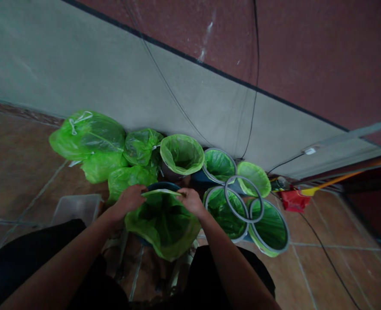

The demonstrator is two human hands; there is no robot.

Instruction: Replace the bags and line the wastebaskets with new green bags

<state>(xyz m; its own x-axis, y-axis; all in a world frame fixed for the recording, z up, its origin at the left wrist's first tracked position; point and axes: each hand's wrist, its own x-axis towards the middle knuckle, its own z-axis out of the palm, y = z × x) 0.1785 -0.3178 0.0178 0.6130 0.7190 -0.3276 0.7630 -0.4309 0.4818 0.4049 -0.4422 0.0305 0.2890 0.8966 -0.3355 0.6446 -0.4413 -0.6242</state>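
Observation:
A green bin bag (164, 219) hangs open inside a dark blue bin (163, 186) between my legs, its near edge draped over the bin's front. My left hand (130, 199) is closed on the bag's far edge at the left. At the right of that same edge, my right hand (190, 200) pinches the plastic. The bin's far rim shows just behind the bag, between my hands; most of the bin is hidden under the green plastic.
Tied green bags (93, 135) lie along the wall at left, near a clear plastic box (77, 209). Several lined bins (182, 155) stand behind and to the right, with a loose grey ring (261, 202) across two. Beyond are a red dustpan (295, 200) and a cable (326, 254).

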